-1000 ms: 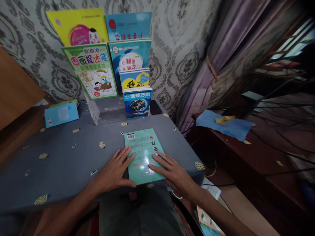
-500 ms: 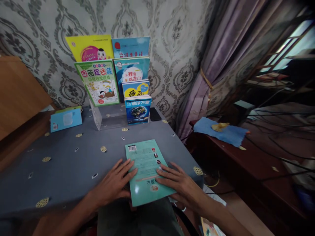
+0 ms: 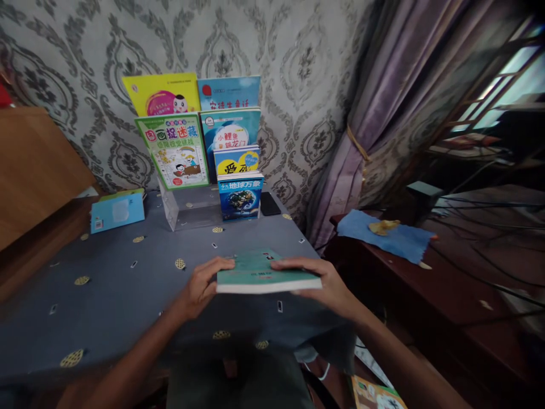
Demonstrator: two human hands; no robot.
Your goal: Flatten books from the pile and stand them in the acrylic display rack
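Between my two hands a teal paperback book (image 3: 264, 275) is held tilted above the front of the table, its white page edge facing me. My left hand (image 3: 202, 287) grips its left side, thumb and fingers closed on it. On the right side my right hand (image 3: 327, 284) has its fingers over the cover and the thumb under. Beyond the book stands a clear acrylic rack (image 3: 170, 207). It holds several upright books, among them a green picture book (image 3: 176, 150) and a blue book with a globe (image 3: 240, 199) at the front.
A dark phone (image 3: 269, 203) lies right of the rack. Light-blue books (image 3: 118, 212) lie at the table's left back, near a brown wooden board (image 3: 38, 170). A blue cloth (image 3: 383, 241) covers part of a dark red bench on the right, with loose cables behind.
Both hands have lifted the teal book off the table edge and moved it forward, tipping it so its page edge shows. My fingers have gone from lying on the cover to gripping its sides.
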